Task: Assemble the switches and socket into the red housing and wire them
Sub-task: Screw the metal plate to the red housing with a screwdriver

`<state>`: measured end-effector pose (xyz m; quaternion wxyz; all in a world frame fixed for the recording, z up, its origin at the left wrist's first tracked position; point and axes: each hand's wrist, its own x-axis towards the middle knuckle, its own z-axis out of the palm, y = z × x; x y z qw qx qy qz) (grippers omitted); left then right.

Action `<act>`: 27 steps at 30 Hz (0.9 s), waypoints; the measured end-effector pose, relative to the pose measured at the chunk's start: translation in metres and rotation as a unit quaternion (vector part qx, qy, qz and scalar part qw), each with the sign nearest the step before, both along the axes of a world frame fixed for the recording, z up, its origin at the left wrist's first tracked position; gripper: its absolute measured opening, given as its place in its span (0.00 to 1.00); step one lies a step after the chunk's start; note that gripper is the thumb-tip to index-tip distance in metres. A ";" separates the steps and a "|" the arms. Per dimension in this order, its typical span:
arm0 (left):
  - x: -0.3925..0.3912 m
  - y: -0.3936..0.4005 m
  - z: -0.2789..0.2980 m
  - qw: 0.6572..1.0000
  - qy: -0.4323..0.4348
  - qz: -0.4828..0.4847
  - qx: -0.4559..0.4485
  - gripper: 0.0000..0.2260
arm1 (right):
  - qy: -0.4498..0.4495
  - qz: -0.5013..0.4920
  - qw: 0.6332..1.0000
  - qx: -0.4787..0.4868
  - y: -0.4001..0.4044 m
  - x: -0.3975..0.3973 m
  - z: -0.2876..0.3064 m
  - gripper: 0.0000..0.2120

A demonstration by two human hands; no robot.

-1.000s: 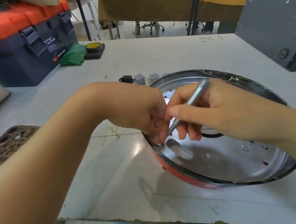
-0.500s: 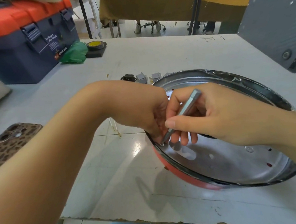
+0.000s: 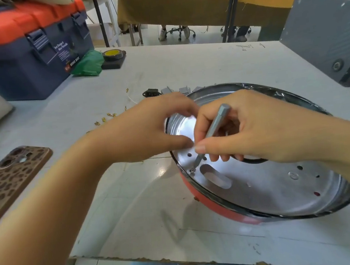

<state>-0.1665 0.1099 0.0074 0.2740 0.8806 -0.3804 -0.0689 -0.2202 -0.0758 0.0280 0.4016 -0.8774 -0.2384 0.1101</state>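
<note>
Right hand [image 3: 255,133] pinches the screwdriver [image 3: 213,128], tip on a screw [image 3: 192,170] just below the grip, inside the red housing [image 3: 231,211]; left hand [image 3: 148,130] hovers alongside, fingers spread. Keep the shaft square.

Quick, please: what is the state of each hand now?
Left hand: open, fingers relaxed, holding nothing.
Right hand: closed, gripping the grey screwdriver.
</note>
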 end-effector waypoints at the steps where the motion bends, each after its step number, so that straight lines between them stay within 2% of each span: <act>1: -0.002 0.002 -0.005 0.999 0.000 0.028 -0.037 0.20 | -0.003 0.004 1.000 -0.003 0.000 0.001 0.002 0.04; 4: -0.008 0.006 -0.022 0.976 0.073 0.131 -0.158 0.27 | -0.020 0.008 1.000 -0.022 0.001 0.004 0.007 0.05; 6: -0.012 0.007 -0.032 0.943 0.163 0.176 -0.231 0.26 | -0.024 0.017 0.999 -0.039 0.003 0.006 0.012 0.06; 8: -0.013 0.007 -0.039 0.918 0.224 0.194 -0.262 0.22 | -0.024 0.029 0.998 -0.058 0.005 0.007 0.016 0.07; 15: -0.016 -0.001 -0.046 0.902 0.264 0.231 -0.251 0.08 | -0.027 0.056 0.990 -0.123 0.013 0.012 0.026 0.06; 20: -0.014 -0.004 -0.047 0.907 0.249 0.241 -0.241 0.08 | -0.026 0.062 0.988 -0.137 0.017 0.015 0.028 0.08; 27: -0.012 -0.012 -0.047 0.874 0.321 0.251 -0.265 0.13 | -0.018 0.060 0.987 -0.146 0.016 0.016 0.029 0.07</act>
